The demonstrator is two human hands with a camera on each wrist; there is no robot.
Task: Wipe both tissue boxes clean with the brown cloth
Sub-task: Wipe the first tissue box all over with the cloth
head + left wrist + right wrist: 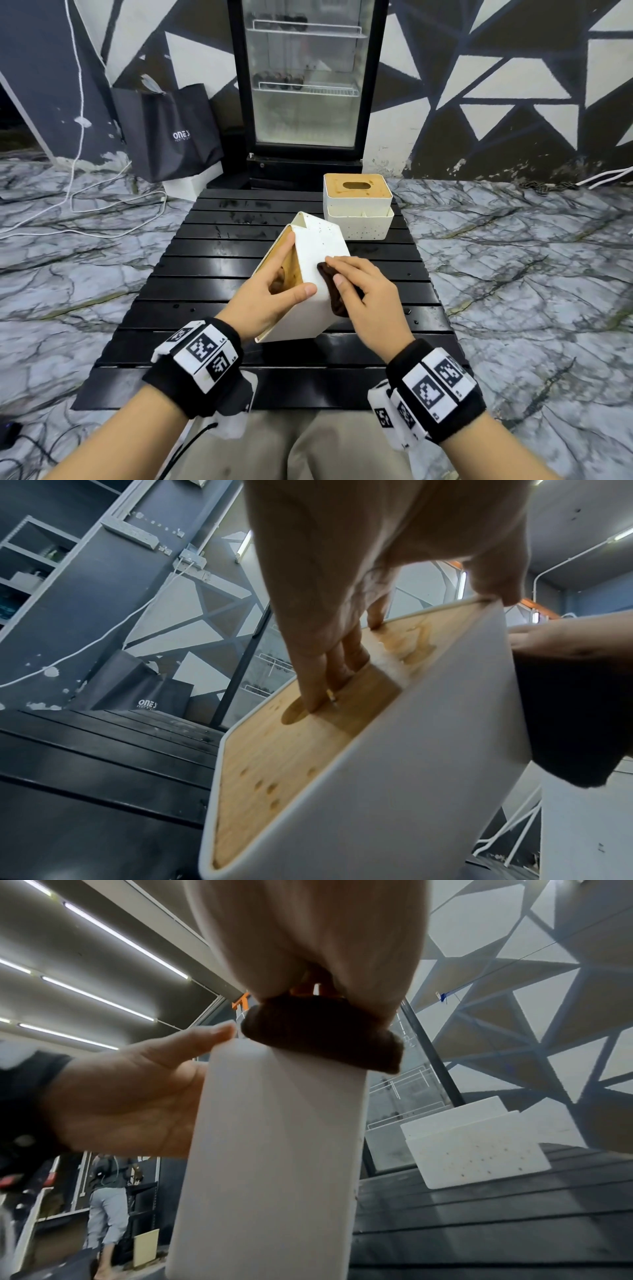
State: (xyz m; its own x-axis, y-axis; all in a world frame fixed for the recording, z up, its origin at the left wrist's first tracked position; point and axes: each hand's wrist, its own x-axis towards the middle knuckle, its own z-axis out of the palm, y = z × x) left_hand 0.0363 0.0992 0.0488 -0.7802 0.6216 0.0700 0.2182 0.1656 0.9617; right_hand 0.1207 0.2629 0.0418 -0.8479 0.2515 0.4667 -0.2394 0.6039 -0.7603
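White near tissue box (322, 260) is tipped on the black slatted table (205, 274), wooden lid turned left, one near bottom edge down on the slats. My left hand (263, 298) grips it: in the left wrist view three fingers (325, 666) go into the oval slot of the lid, thumb hooked over the top edge onto the white side wall, index finger laid straight along the lid edge in the head view. Right hand (373, 301) lies flat-ish on the right side wall, fingers spread and lightly bent, pressing the brown cloth (337, 291) against the wall (cloth is bunched, mostly under the palm). From the right wrist view the cloth (325, 1037) sits at the box's upper edge, just beside the left thumb tip.

Second tissue box (358, 209) stands upright at the far right of the table, well apart from both hands, lid up, dark specks on its lower white front.

Hard to make out: right fingertips are hidden behind the palm in the right wrist view, that frame is motion-blurred. What's inside the slot: can't tell. Far side of the tipped box is out of sight in all views. Glass-door fridge (305, 78) stands behind the table, dark bag (168, 133) on its left.
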